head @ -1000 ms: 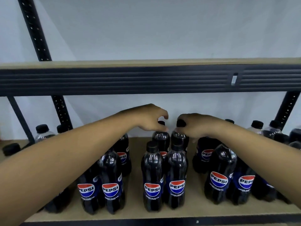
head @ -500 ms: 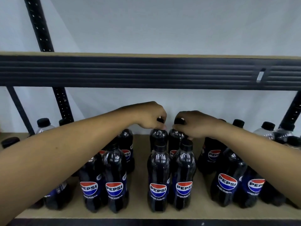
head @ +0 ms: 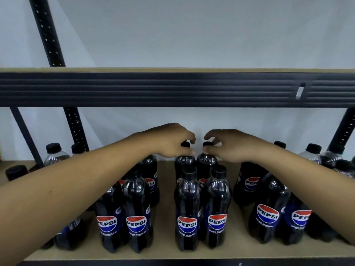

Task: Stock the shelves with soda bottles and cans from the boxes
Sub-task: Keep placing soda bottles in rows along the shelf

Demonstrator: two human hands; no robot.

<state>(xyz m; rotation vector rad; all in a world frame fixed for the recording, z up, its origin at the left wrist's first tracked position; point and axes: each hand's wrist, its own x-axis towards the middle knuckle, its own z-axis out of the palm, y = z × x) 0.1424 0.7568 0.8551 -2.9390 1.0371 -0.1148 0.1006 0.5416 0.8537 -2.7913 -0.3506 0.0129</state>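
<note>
My left hand (head: 172, 140) reaches to the back of the lower shelf (head: 167, 191), forefinger and thumb curled round the black cap (head: 185, 144) of the rear left bottle (head: 184, 162) and pinching it. My right hand (head: 227, 145) mirrors it just beside, thumb and forefinger pinching the cap (head: 208, 144) of the rear right bottle (head: 206, 162). The two hands are close but not touching. Both rear bottles stand upright on the board, side by side, near the white wall (head: 192, 35). Directly ahead of them stands the front pair (head: 187, 214), two Pepsi bottles upright and touching, labels toward me. To the left, partly under my left forearm, is the left group (head: 137, 214) of Pepsi bottles, with more hidden below the arm. To the right, the right group (head: 268, 210) stands partly under my right forearm. At the far left rear are clear-shouldered bottles (head: 54, 154) with black caps, and more of the same kind (head: 312, 152) sit at the far right rear. The dark beam (head: 172, 89) of the upper shelf crosses above my hands, and a perforated black upright (head: 46, 31) rises at the left.
</note>
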